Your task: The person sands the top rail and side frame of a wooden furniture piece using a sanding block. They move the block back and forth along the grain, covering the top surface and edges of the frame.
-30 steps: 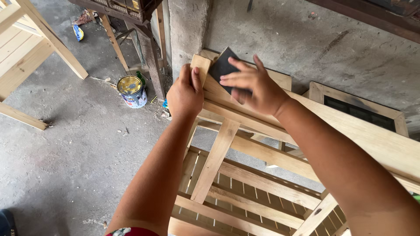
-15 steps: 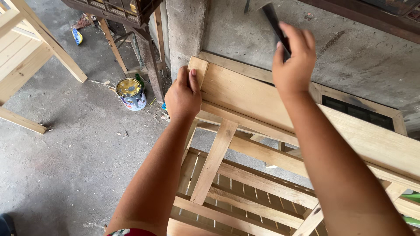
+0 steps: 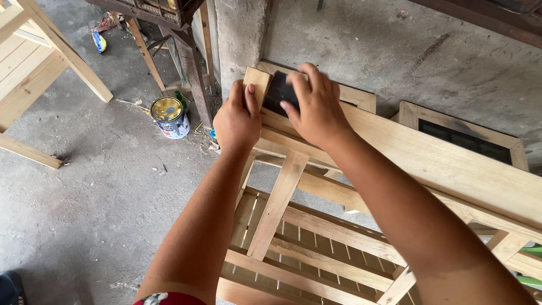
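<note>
A bare wooden frame (image 3: 429, 161) of light planks and slats lies tilted in front of me. My left hand (image 3: 237, 116) grips its top left corner, fingers curled over the end of the board. My right hand (image 3: 316, 104) presses a dark sheet of sandpaper (image 3: 279, 90) flat against the top board, close to that same corner. Most of the sandpaper is hidden under my fingers. Lower slats (image 3: 316, 254) of the frame show between my forearms.
A paint can (image 3: 170, 117) with a yellow lid stands on the concrete floor by a dark wooden post (image 3: 192, 68). Another pale wooden frame (image 3: 34, 62) sits at the left. A framed dark panel (image 3: 463, 135) leans against the grey wall at the right.
My right hand, lifted up off the board with the sandpaper half a second ago, has come back down onto the top board near the corner. My left hand stays on the corner.
</note>
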{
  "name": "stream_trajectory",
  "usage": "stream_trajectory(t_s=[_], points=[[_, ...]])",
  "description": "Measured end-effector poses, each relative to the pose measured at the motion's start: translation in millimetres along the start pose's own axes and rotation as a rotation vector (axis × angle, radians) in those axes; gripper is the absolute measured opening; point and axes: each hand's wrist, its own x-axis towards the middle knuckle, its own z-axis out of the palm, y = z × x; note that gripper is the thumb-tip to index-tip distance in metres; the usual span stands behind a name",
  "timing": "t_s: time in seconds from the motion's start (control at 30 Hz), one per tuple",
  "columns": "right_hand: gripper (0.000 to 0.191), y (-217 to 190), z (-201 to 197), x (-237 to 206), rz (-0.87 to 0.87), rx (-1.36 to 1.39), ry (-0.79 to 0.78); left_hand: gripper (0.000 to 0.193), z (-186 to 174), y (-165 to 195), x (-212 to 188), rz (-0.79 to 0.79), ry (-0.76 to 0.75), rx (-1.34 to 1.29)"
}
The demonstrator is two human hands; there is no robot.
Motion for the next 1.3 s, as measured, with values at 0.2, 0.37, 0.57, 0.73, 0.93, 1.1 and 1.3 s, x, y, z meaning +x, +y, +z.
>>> stream_trajectory(t_s=[0.2, 0.37, 0.57, 0.73, 0.93, 1.1, 1.3], points=[[0.048, -10.6, 24.7, 11.3, 0.093, -0.202, 0.059, 0.03, -0.3, 0.5, -0.3, 0.002, 0.005, 0.003], [0.033, -6.4, 38.1, 23.1, 0.195, -0.247, 0.07, 0.03, 1.5, 4.1, -1.8, -0.019, 0.024, 0.018], [0.047, -8.1, 44.0, 15.7, 0.121, -0.324, 0.121, 0.029, 2.0, 7.1, -4.3, -0.009, 0.057, -0.014], [0.056, -0.7, 38.5, 10.3, -0.026, -0.342, 0.09, 0.03, 2.8, 6.5, -4.4, -0.016, 0.003, -0.039], [0.064, 10.3, 40.6, 24.0, 0.083, -0.388, 0.012, 0.029, 6.3, 6.3, -2.9, -0.007, 0.024, -0.019], [0.078, -0.1, 33.3, 2.4, 0.001, -0.267, -0.079, 0.029, 5.7, 6.5, -3.5, -0.025, 0.04, 0.01], [0.092, -0.9, 13.9, -2.2, 0.048, -0.184, -0.047, 0.029, 1.9, 6.3, -4.5, 0.011, 0.058, -0.017]])
